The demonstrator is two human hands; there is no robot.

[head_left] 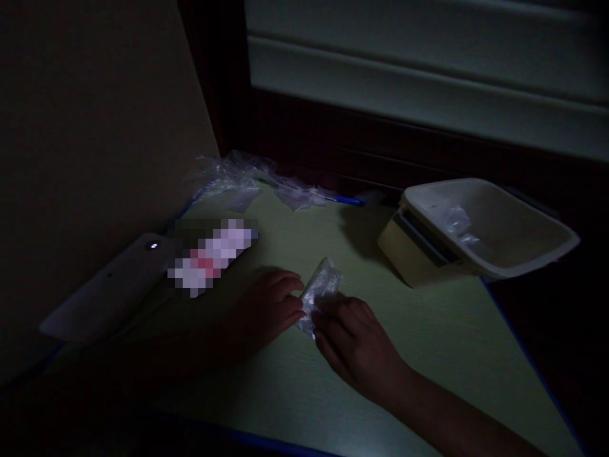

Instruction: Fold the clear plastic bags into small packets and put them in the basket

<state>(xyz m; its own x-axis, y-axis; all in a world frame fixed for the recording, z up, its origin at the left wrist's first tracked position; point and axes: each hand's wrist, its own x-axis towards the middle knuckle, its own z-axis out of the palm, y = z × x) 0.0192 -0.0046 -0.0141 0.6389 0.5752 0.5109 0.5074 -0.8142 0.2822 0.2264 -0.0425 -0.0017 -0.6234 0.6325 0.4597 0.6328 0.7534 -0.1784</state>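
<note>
A small clear plastic packet (322, 285) lies on the pale green table (428, 343) in dim light. My left hand (266, 311) rests on the table at the packet's left side, fingers curled and pinching its edge. My right hand (354, 346) comes in from the lower right, its fingers closed on the packet's lower end. What is inside the packet is too dark to make out.
A cream kitchen scale with a white tray (495, 231) stands to the right, a scrap of plastic in the tray. Crumpled clear plastic bags (252, 181) lie at the back by the wall. A white device (114, 285) with a small light lies left. Blue edging (533, 362) borders the table.
</note>
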